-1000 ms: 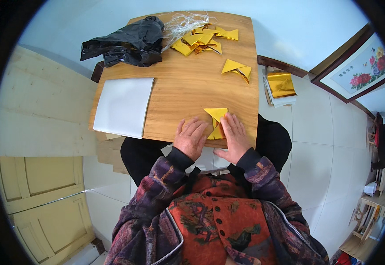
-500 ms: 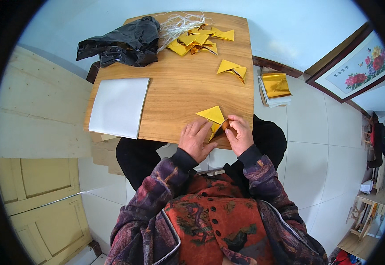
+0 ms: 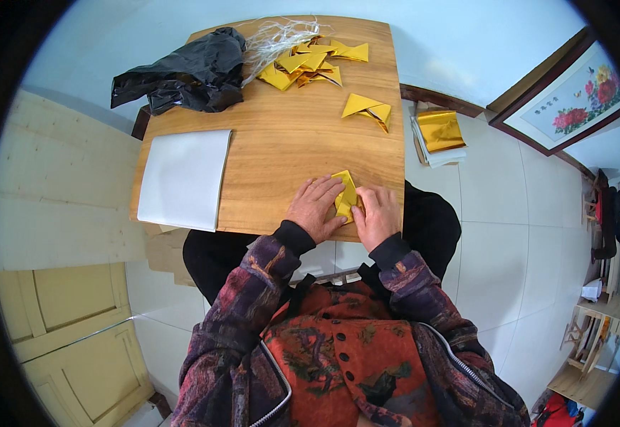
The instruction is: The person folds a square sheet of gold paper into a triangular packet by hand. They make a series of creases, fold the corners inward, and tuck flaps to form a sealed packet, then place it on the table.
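A folded piece of gold paper point(image 3: 346, 196) lies on the wooden table near its front edge, between my hands. My left hand point(image 3: 315, 206) rests flat with its fingers stretched over the paper's left side, covering part of it. At the right edge, my right hand point(image 3: 379, 215) has bent fingers, with the thumb pressing on the paper. Further back on the right sits a finished-looking folded gold piece point(image 3: 368, 110) with pointed corners. A heap of similar folded gold pieces point(image 3: 303, 64) lies at the back of the table.
On the table point(image 3: 274, 153), a black plastic bag point(image 3: 192, 71) lies at back left beside tangled clear strands point(image 3: 281, 39). A white paper stack point(image 3: 185, 178) is at the left. Gold sheets point(image 3: 440, 131) top a pile on the floor, near a framed flower picture point(image 3: 573, 99).
The raised right flap of the gold paper has been folded down flat. My left hand has spread further over the paper, and my right hand has moved in and down onto it.
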Motion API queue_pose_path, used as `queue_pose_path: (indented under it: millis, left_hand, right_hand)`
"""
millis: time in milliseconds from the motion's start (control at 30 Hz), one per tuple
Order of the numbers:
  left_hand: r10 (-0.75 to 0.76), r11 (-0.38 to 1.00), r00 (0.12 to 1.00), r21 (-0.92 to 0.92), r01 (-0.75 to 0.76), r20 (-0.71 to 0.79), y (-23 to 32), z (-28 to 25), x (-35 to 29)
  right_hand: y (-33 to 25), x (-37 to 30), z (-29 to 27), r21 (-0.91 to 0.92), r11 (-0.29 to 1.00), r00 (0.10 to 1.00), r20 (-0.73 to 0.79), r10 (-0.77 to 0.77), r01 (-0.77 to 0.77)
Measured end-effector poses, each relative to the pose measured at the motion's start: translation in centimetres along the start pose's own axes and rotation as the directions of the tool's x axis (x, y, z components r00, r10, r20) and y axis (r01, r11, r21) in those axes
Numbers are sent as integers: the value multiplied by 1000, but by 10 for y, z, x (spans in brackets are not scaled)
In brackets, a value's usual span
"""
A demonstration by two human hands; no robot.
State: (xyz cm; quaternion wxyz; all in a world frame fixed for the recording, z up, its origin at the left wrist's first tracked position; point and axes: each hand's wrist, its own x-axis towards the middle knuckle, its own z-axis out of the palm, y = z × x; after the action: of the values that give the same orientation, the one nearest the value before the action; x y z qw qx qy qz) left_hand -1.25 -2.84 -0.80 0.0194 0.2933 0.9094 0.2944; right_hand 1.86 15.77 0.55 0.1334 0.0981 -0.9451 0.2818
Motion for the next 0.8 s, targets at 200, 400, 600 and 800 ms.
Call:
queue_pose_path:
  millis: [200, 400, 600, 800]
  left_hand:
    - [24, 995, 1000, 98, -22, -10, 2, 2, 3]
    - [45, 976, 999, 215, -46, 10, -2, 6, 7]
    - [48, 974, 999, 220, -47, 1, -1, 6, 7]
    - [27, 977, 998, 212, -36, 48, -3, 3, 10]
  right_hand:
    - [0, -4, 4, -34, 995, 994, -61, -94, 92]
    - [1, -7, 7, -36, 997, 996, -52, -70, 68]
    - [1, -7, 6, -30, 997, 997, -37, -68, 67]
    - [-8, -29, 6, -61, 980, 981, 59, -186, 190]
